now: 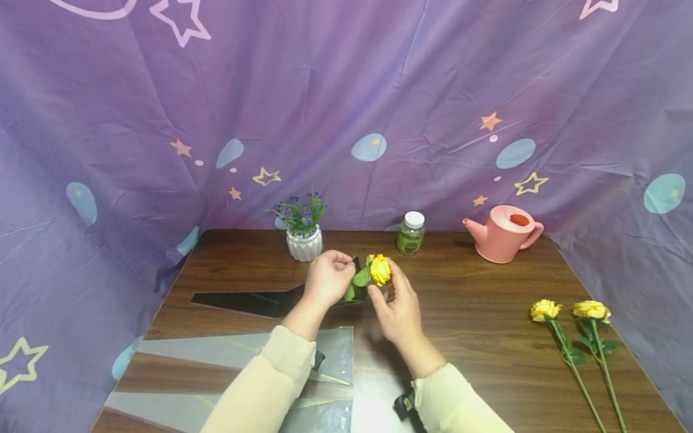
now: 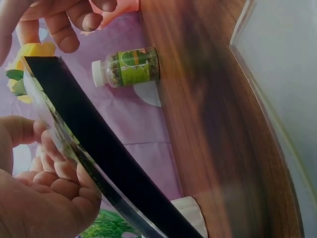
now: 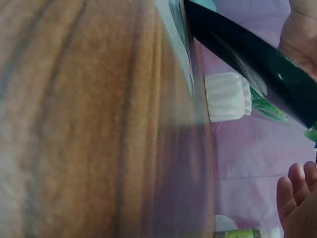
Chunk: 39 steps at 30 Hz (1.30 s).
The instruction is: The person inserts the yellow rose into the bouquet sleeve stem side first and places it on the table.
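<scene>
A yellow artificial rose (image 1: 380,270) with green leaves lies with its stem inside a tapered black flower sleeve (image 1: 243,302), whose narrow end points left. My left hand (image 1: 329,279) pinches the upper edge of the sleeve between thumb and fingers; the left wrist view shows its clear film side at the fingertips (image 2: 42,130). Beside the bloom is my right hand (image 1: 399,307), fingers spread loosely around its right side and the thumb below. Whether those fingers touch the petals cannot be told. The rose's stem is hidden by the sleeve and left hand.
Two more yellow roses (image 1: 591,310) lie at the table's right. Clear-and-grey flower sleeves (image 1: 335,349) are spread at front left. Along the back stand a white pot (image 1: 305,245) of small blue flowers, a green-labelled jar (image 1: 410,239) and a pink watering can (image 1: 498,240).
</scene>
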Available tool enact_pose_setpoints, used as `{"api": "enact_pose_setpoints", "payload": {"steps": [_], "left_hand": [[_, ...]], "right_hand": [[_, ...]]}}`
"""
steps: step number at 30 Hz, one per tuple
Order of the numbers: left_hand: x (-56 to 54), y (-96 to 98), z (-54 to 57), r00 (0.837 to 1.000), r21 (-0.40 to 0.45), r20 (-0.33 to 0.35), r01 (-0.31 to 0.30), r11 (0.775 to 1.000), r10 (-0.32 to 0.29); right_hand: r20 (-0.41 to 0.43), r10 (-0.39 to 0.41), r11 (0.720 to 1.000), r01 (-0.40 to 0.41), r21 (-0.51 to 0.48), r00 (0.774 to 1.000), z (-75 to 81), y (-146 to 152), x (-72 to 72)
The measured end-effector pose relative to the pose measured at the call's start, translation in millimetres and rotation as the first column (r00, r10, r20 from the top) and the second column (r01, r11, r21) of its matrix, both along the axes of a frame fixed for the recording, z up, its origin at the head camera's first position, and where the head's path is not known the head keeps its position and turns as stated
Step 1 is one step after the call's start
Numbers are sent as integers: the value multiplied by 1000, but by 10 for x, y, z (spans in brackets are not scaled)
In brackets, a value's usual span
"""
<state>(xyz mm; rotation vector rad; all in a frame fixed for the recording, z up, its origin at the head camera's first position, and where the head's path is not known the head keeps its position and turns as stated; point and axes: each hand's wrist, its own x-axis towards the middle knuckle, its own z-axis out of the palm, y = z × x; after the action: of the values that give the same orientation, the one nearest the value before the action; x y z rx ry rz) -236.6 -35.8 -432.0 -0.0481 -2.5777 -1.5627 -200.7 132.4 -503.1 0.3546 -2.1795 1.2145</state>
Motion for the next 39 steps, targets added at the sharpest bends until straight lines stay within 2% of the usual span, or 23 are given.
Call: {"api": "enact_pose_setpoints", "payload": {"steps": [7, 20, 25, 32, 39], "left_hand": [[-3, 6, 1, 1000, 2, -12, 2, 1000, -2], [-6, 12, -25, 1000, 7, -26, -1, 1000, 1], [-7, 25, -32, 999, 27, -34, -9, 1000, 10], [10, 30, -8, 998, 52, -57, 7, 999, -4], [11, 3, -10, 998, 41, -56, 7, 999, -4]], "right_hand": [[-37, -8, 994, 12, 109, 999, -23, -33, 24], [20, 31, 980, -35, 198, 999, -78, -82, 46], [80, 48, 970, -66, 234, 996, -90, -73, 55], [188, 75, 957, -124, 262, 979, -75, -77, 66], [248, 115, 931, -191, 312, 962, -83, -74, 44]]}}
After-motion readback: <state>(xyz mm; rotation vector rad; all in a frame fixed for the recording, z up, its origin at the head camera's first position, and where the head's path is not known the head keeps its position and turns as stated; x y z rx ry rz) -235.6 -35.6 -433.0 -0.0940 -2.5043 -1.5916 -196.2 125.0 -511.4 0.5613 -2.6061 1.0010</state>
